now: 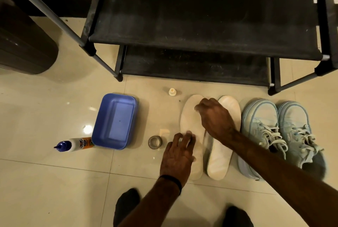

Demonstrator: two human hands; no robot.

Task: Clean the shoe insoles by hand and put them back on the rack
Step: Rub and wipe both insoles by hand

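A glue bottle is lying beside the blue tub, within reach. The left hand is pressing flat, fingers spread, on the left insole — probably pinning it to the floor. The right hand is hovering over its toe end, fingers bent; whether it is holding anything I cannot tell. The right insole is lying alongside, with the sneakers waiting before the rack.

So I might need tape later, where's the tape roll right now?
In the head view the tape roll lies flat on the floor, between the blue tub and the left hand, just left of the insoles.
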